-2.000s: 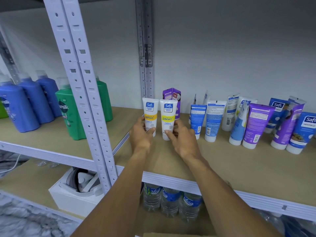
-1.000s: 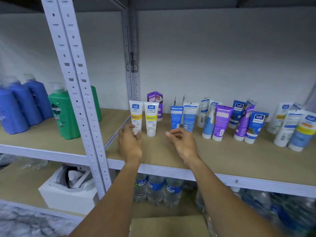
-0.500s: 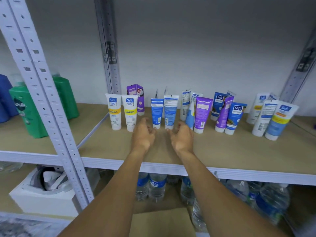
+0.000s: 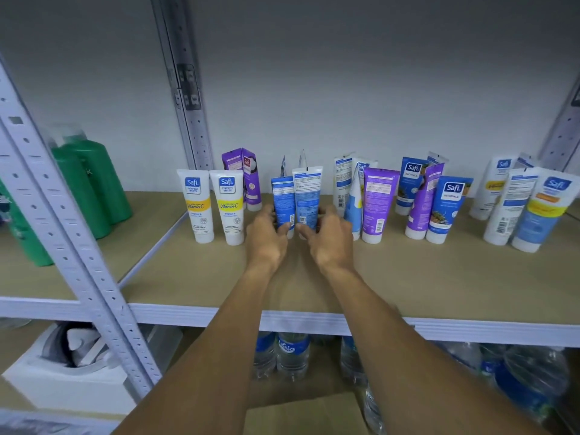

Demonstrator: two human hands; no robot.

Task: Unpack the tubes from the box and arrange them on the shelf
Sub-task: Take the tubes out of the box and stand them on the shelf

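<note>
While two seconds ago both hands were steadying the white Vitamin C tubes [image 4: 213, 207] at the left end of the row, in the head view they have let those go and moved one place to the right. The left hand [image 4: 266, 243] now curls its fingers round the lower part of the darker blue tube [image 4: 282, 199], and the right hand [image 4: 329, 243] grips the lighter blue tube [image 4: 307, 193], which touches the first. That suggests the white pair is settled, upright with labels forward, and that the work is passing along the row rather than back to the cardboard box [image 4: 301, 416], of which only a flap shows at the bottom edge, its contents hidden. All the tubes stand on the wooden shelf [image 4: 408, 293] near the back wall, cap down and crimped end up. The two held ones show their backs, small print and a barcode, so they probably need turning to match the white pair. Two more crimped ends poke up just behind them. A purple carton [image 4: 241, 174] stands behind the white pair, and the purple and blue tubes [image 4: 420, 202] further right lean against one another in a looser cluster, likely still to be tidied.
</note>
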